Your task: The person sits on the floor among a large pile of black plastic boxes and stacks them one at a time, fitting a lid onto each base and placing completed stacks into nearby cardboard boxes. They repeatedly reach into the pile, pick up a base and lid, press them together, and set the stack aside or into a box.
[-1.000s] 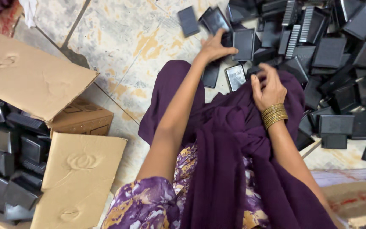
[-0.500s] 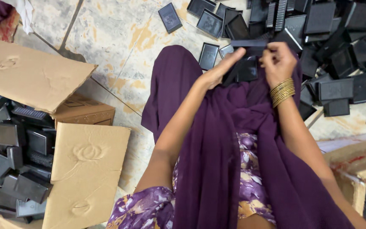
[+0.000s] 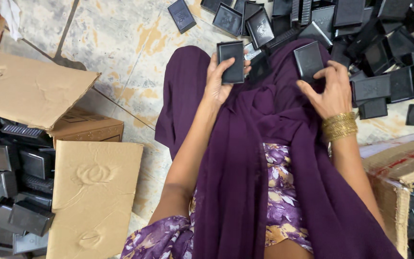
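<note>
Mottled tile floor [image 3: 120, 43] carries a heap of black cases [image 3: 384, 48]. Over the purple cloth [image 3: 264, 144], the left hand [image 3: 216, 81] grips one flat black case [image 3: 231, 61] upright; the right hand [image 3: 329, 93] pinches another case [image 3: 308, 60], near cardboard boxes [image 3: 92, 192].

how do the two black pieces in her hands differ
The piece in the left hand, a black tray, is lifted clear with its rimmed hollow side showing. The piece under the right hand, a black lid, lies on the purple cloth, plain side up. Both are small, black and rectangular.
</note>
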A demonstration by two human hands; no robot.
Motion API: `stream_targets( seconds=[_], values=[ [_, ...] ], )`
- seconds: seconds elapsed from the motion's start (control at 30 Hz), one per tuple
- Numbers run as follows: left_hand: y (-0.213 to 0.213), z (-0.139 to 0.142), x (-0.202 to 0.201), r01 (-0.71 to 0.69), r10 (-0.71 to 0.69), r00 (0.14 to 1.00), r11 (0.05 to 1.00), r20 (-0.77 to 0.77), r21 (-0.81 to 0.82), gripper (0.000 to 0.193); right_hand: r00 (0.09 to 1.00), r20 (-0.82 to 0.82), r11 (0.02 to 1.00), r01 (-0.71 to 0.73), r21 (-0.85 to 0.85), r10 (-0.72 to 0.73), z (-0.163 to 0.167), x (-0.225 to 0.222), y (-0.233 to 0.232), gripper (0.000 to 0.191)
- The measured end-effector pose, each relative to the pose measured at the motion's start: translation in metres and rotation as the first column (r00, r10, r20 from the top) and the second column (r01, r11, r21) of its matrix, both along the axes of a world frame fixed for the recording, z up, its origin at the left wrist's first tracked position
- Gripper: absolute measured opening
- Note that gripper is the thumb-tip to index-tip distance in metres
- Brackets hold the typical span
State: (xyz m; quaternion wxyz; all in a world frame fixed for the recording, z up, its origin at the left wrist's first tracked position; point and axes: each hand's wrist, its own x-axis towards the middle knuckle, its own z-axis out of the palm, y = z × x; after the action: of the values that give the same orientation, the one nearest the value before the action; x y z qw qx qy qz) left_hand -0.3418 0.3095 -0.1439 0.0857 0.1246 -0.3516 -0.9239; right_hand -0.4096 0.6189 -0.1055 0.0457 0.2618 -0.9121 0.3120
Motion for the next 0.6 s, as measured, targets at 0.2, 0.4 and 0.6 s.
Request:
stream_targets(
  seconds=[0.2, 0.4, 0.6],
  values=[
    [0.013, 0.013, -0.003, 0.041, -0.018, 0.99, 0.987, -0.143, 0.155, 0.055, 0.99, 0.095, 0.993, 0.103, 0.059, -0.109, 0.024, -0.014, -0.044, 0.051],
    [0.028, 0.009, -0.005, 0.03, -0.035, 0.991, 0.999, -0.128, -0.042, 0.049, 0.883, 0.419, 0.919, -0.033, -0.393, 0.211, 0.045, 0.003, -0.109, 0.068],
    [0.033, 0.009, -0.006, -0.029, 0.014, 0.996, 0.982, -0.083, -0.186, 0.048, 0.849, 0.476, 0.947, -0.081, -0.31, 0.229, 0.051, 0.014, -0.125, 0.073]
  ],
)
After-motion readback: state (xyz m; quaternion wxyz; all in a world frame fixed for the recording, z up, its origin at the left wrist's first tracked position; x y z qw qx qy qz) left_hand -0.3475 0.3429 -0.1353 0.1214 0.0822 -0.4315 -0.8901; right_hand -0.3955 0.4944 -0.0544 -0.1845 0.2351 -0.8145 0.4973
